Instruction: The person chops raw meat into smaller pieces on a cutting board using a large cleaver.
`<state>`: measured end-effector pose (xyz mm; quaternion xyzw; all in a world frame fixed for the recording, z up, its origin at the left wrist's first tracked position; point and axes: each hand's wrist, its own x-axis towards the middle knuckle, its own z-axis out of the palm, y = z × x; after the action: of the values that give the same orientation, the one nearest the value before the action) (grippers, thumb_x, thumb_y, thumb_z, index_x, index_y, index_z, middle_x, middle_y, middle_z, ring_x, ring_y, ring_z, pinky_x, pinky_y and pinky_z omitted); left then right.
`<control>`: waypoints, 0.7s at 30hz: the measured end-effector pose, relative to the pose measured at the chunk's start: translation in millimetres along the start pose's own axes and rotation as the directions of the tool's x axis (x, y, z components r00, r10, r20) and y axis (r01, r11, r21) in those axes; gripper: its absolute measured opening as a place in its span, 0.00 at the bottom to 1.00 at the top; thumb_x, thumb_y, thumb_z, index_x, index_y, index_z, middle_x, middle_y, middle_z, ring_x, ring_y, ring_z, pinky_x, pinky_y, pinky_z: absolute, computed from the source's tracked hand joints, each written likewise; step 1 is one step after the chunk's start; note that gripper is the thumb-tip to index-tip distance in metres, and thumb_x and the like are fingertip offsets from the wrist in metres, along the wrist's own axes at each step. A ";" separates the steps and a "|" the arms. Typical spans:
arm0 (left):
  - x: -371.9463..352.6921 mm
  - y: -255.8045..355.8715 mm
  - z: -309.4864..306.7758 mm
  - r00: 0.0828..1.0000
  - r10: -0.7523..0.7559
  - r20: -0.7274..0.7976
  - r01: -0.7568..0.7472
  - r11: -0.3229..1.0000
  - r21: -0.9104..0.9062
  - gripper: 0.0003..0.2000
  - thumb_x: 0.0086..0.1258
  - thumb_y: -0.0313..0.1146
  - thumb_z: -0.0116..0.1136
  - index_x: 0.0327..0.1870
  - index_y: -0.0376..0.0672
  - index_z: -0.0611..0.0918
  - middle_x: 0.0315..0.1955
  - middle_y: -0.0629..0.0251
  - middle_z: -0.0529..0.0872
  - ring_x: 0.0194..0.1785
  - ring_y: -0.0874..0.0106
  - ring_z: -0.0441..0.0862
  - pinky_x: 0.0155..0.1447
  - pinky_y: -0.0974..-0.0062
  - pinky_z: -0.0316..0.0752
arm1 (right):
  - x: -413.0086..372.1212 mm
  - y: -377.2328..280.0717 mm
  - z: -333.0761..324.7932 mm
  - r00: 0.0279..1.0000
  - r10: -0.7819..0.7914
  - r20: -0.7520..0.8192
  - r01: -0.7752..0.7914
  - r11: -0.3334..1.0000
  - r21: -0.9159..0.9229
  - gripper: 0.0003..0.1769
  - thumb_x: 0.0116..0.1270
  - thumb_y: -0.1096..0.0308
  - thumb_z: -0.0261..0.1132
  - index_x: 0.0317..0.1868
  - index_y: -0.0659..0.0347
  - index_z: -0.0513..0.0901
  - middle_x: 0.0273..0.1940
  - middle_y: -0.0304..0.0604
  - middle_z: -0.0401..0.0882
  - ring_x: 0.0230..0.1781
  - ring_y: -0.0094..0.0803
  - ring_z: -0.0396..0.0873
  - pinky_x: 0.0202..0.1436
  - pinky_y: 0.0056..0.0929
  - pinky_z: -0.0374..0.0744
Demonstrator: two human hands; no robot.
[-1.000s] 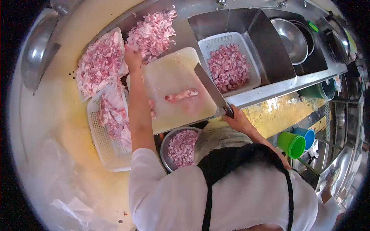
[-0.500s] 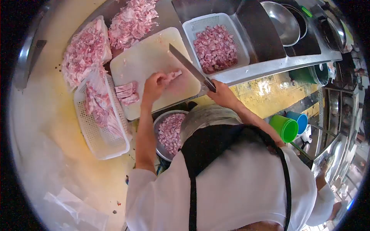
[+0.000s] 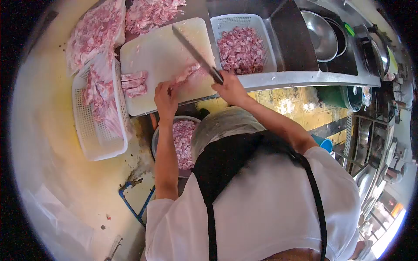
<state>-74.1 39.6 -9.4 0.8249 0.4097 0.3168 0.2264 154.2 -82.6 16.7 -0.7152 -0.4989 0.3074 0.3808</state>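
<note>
My right hand (image 3: 231, 90) grips the dark handle of a long kitchen knife (image 3: 191, 49), its blade slanting over the cutting board (image 3: 152, 50) toward the far edge. My left hand (image 3: 166, 99) is closed at the near end of a strip of rib meat (image 3: 188, 73). The strip's other end lies close to the blade, near the knife handle. Left of that hand, several cut rib strips (image 3: 134, 82) rest on the board. A white perforated basket (image 3: 102, 150) holding larger rib pieces (image 3: 104, 100) stands against the board's left side.
Beyond the board lie a slab of meat (image 3: 96, 32) and a pile of trimmings (image 3: 152, 15). A white basket of chopped meat (image 3: 241, 50) sits at the right. Below the board is a bowl of chopped meat (image 3: 183, 141). Metal bowls (image 3: 320, 37) stand farther right.
The knife and my right hand have moved left over the board, closer to the meat strip. My left hand has drawn back toward the board's near edge. The whole view has shifted.
</note>
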 end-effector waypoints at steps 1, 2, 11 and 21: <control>1.1 -2.3 2.3 0.997 0.067 -0.021 -0.067 0.998 0.007 0.13 0.57 0.19 0.60 0.43 0.41 0.82 0.34 0.57 0.81 0.39 0.57 0.78 0.44 0.63 0.74 | 8.2 -18.6 -10.4 0.990 -0.090 -0.111 0.091 0.996 0.008 0.17 0.63 0.63 0.68 0.43 0.66 0.74 0.30 0.59 0.80 0.32 0.56 0.81 0.36 0.47 0.76; -0.5 -1.4 2.1 0.998 0.055 -0.026 -0.055 0.998 0.008 0.13 0.57 0.19 0.60 0.43 0.41 0.82 0.34 0.57 0.81 0.39 0.57 0.78 0.44 0.63 0.74 | 16.0 -49.2 -26.2 0.953 -0.199 -0.227 0.212 0.977 0.031 0.16 0.62 0.65 0.68 0.43 0.66 0.75 0.29 0.57 0.80 0.30 0.54 0.81 0.35 0.44 0.77; 3.8 -3.5 3.4 1.000 0.000 0.019 -0.001 1.000 0.018 0.11 0.58 0.20 0.60 0.42 0.41 0.83 0.34 0.58 0.82 0.40 0.57 0.78 0.44 0.63 0.74 | 25.9 -61.3 7.2 0.926 -0.257 -0.278 0.258 0.966 -0.033 0.16 0.67 0.64 0.64 0.47 0.69 0.78 0.34 0.60 0.82 0.35 0.57 0.83 0.40 0.45 0.80; -8.3 -1.0 11.9 1.000 0.005 -0.011 -0.007 0.990 -0.144 0.09 0.61 0.19 0.60 0.41 0.40 0.82 0.36 0.56 0.81 0.40 0.58 0.79 0.44 0.63 0.75 | 36.3 -183.2 -85.0 0.963 -0.005 -0.270 0.063 0.976 0.206 0.16 0.64 0.62 0.66 0.44 0.67 0.81 0.32 0.59 0.84 0.35 0.53 0.85 0.39 0.50 0.79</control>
<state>-70.0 32.0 -21.2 0.8061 0.3844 0.3505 0.2821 147.4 -29.5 214.8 -0.6966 -0.4192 0.2529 0.5244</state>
